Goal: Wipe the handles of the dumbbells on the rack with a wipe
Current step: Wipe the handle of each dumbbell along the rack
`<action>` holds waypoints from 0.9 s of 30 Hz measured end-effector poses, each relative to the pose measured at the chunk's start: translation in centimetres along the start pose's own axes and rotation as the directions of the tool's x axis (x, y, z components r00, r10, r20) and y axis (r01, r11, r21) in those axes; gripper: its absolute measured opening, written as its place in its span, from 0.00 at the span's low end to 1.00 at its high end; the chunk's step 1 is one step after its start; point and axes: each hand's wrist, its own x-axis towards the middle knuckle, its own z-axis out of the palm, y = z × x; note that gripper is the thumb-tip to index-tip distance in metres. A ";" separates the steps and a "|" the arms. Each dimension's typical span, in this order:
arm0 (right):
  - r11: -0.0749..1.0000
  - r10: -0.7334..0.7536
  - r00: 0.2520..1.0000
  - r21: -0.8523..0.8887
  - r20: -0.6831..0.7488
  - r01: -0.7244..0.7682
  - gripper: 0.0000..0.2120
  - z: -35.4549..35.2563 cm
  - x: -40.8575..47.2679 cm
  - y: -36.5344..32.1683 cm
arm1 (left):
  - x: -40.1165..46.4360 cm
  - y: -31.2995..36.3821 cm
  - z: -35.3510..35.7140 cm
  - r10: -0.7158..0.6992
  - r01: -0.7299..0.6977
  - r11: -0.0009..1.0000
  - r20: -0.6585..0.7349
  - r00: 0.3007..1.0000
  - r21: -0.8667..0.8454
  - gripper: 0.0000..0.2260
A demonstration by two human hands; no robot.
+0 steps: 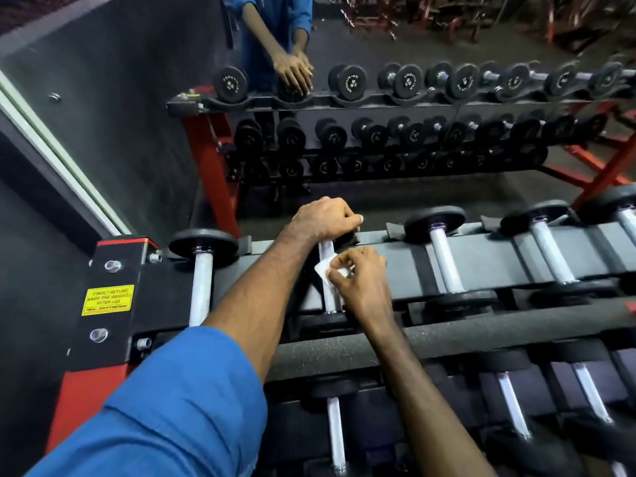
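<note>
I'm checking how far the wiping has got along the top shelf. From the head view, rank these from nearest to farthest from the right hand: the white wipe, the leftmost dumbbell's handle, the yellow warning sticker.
1. The white wipe: pinched in the right hand itself, against a handle.
2. The leftmost dumbbell's handle: to the hand's left.
3. The yellow warning sticker: farther left, on the rack's end plate.

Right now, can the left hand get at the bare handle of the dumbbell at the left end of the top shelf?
Probably yes. The left hand rests on the neighbouring dumbbell's far end, and the end dumbbell handle lies uncovered beside that forearm.
</note>
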 end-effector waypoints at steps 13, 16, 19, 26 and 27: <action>0.995 0.088 0.995 -0.040 0.043 -0.086 0.07 -0.4 0.6 -0.8 | -0.2 -0.2 0.0 -0.027 0.026 0.999 -0.019 0.999 -0.040 0.14; 0.992 0.117 0.987 0.040 0.112 -0.122 0.07 -0.9 -1.0 0.5 | -0.1 -0.3 0.0 -0.026 0.025 0.999 -0.020 0.999 -0.030 0.15; 0.987 0.128 0.985 0.087 0.113 -0.138 0.07 -1.2 -0.4 0.1 | 0.0 -0.1 0.0 -0.021 0.021 1.000 -0.019 1.000 -0.013 0.15; 0.976 0.109 0.986 0.176 0.124 -0.130 0.06 -0.9 0.8 -0.4 | -0.3 -0.3 -0.1 -0.045 0.045 0.999 -0.020 0.999 -0.018 0.15; 0.967 0.137 0.980 0.194 0.146 -0.164 0.06 -0.9 -0.1 0.1 | -0.3 -0.2 0.0 -0.048 0.047 0.999 -0.024 0.999 -0.019 0.15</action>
